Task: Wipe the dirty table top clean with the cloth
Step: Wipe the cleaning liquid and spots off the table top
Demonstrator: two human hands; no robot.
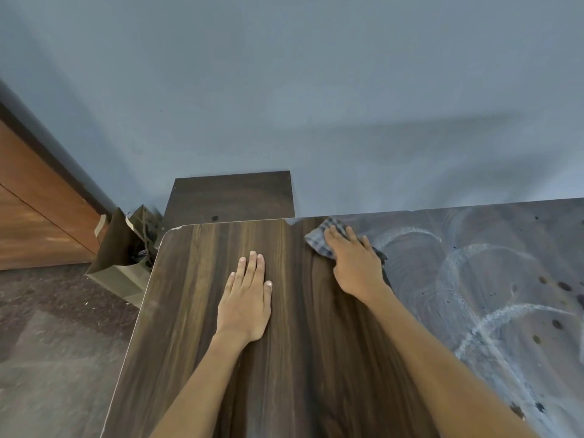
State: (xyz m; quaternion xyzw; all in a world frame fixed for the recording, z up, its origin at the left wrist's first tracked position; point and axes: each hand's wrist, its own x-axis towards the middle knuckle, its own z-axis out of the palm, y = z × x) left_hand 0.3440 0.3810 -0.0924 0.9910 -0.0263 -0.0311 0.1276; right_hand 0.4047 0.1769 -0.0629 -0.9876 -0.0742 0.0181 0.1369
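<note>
The left hand [245, 298] lies palm down on the dark wood-grain table top [196, 327], fingers straight and held close together, thumb slightly apart on the inner side; the forearm runs back toward the lower edge of the view. It holds nothing. The right hand [355, 263] presses flat on the cloth [319, 240], a blue-grey checked rag lying near the far edge of the table, at the boundary between the clean wood on the left and the soiled area on the right. The fingers of the right hand are extended over the cloth and lie fairly close together, pointing toward the far-left; whether the thumb tucks under the fabric cannot be told. The right arm reaches diagonally from the lower right across the table. Part of the cloth shows beyond the fingertips, and a darker fold shows beside the wrist. The right portion of the table top carries a pale grey film with curved white smear marks [467, 257] and scattered dark spots [562, 286]. Beyond the table's far edge stands a dark board [230, 197] against the blue wall [284, 90]. A brown paper bag [123, 248] sits on the floor by the table's far-left corner, next to a wooden cabinet [38, 216].
</note>
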